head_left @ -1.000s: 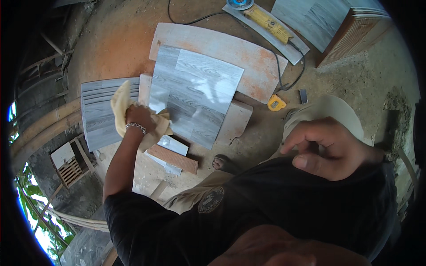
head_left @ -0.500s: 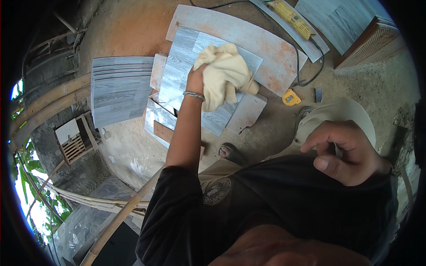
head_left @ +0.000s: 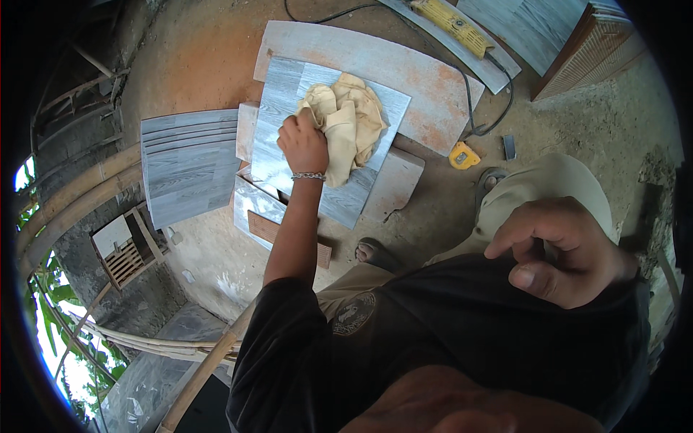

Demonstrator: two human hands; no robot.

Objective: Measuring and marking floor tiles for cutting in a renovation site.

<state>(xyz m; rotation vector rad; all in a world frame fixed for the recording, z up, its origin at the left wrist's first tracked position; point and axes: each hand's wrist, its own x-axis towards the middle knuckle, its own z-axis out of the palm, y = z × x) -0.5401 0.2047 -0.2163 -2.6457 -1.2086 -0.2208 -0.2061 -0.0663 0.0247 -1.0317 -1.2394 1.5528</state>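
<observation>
Dirt floor, tile point(head_left: 317, 137) perched on loose offcuts; left hand point(head_left: 303, 143) fisted on the rag point(head_left: 348, 124). I'd worry a hard wipe rocks the tile off; right hand point(head_left: 567, 252), half-curled and empty, isn't steadying it.

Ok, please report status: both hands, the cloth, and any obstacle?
Left hand grips yellow cloth on grey tile. Right hand free, near torso. Nothing blocking the tile.

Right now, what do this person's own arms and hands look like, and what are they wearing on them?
Both hands are bare, with no gloves. The left hand has a thin silver chain bracelet at the wrist, and a short black sleeve covers the upper arm only. The right hand shows no ring or band.
</observation>
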